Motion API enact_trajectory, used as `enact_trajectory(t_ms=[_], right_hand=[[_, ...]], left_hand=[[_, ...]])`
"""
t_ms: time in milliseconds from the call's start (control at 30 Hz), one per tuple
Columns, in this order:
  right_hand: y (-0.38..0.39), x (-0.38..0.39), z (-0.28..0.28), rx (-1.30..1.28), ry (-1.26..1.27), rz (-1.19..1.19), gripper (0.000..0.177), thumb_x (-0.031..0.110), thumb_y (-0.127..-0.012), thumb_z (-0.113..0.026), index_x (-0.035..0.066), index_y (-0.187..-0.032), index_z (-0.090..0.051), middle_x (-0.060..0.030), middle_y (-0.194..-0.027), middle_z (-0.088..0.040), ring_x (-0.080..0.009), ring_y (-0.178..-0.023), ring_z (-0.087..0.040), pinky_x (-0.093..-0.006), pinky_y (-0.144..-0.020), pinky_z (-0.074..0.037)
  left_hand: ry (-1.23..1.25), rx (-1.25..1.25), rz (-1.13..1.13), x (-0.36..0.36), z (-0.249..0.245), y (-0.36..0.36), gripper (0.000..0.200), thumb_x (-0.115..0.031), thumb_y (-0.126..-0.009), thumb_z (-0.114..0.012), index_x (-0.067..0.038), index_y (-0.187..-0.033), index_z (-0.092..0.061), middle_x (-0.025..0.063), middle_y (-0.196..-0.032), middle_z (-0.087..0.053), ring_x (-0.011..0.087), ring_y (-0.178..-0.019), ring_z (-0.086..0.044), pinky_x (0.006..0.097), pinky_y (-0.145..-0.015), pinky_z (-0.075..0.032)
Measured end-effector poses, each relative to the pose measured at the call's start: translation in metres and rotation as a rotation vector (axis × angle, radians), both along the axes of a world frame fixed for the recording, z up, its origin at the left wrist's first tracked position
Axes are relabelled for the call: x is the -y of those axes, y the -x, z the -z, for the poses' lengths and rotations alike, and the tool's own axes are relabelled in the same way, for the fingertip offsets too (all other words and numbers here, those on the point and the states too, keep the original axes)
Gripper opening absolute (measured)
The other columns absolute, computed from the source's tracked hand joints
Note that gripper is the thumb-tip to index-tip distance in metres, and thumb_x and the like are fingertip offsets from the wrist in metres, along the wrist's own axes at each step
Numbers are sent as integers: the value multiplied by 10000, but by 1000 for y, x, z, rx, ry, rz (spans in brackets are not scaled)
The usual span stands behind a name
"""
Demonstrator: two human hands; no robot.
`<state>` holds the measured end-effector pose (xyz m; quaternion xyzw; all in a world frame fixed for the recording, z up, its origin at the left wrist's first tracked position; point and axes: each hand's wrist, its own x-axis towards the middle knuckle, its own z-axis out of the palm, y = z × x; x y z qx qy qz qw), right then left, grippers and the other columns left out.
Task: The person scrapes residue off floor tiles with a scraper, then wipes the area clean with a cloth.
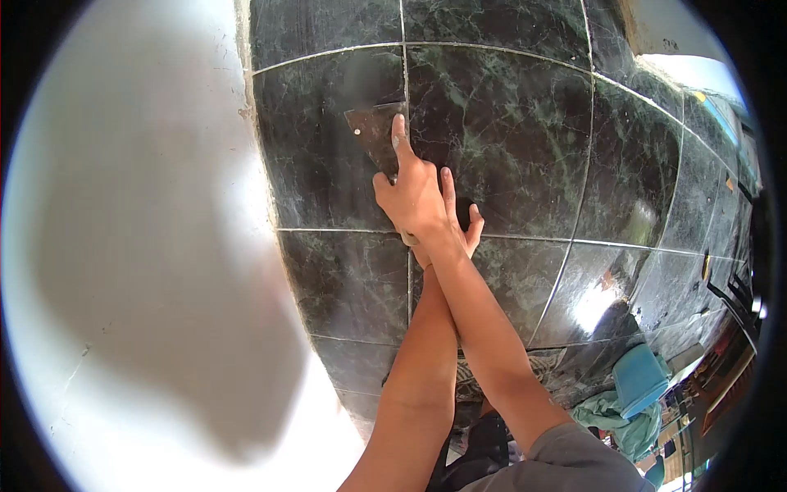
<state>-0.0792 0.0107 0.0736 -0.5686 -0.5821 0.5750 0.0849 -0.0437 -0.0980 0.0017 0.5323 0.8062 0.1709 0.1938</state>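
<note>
My right hand (pixel 416 195) is closed on a putty knife (pixel 375 129), its index finger stretched along the broad, worn metal blade. The blade lies at the dark green marbled tile (pixel 508 123), with its edge beside a pale vertical grout line. Most of the handle is hidden in the palm. My left hand (pixel 469 235) is under the right wrist, where the forearms cross. Two of its fingers show, spread apart against the tile; the rest of that hand is covered.
A white wall (pixel 147 205) borders the tiles on the left. At lower right are a light blue plastic object (pixel 641 379) and a crumpled green cloth (pixel 615 422). Light glares off the tiles near them. Dark items crowd the far right edge.
</note>
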Motion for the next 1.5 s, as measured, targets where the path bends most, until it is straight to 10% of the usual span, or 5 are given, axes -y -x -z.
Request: enact_trajectory(t_ms=[1133,1233,1500], right_hand=[[-2,-2,13,-75,-86,79,889,55,-826,-620,-15,-1638,-266,-325,-970,-735,-390,-859,-774,-405,-829,-582],[2,-18,8,-58,-36,44,897,53,-820,-612,-21,-1639,-254,-317,-942,-733,-395,-840,-769,-419,-817,-582],[5,-18,20,-92,-136,82,891,58,-825,-611,-34,-1634,-248,-284,-819,-713,-416,-775,-755,-433,-790,-581]], left_hand=[[158,-50,5,1,-5,-2,850,-425,-981,-566,-135,-1694,-204,269,-1719,-177,446,-1582,-189,569,-1282,-139],[129,-159,-75,3,1,-6,817,-586,-972,-474,-280,-1692,-241,23,-1714,-320,298,-1555,-290,676,-1231,-100],[231,-289,-28,-2,-13,-6,796,-581,-975,-489,-285,-1682,-277,28,-1640,-426,284,-1539,-296,688,-1230,-110]])
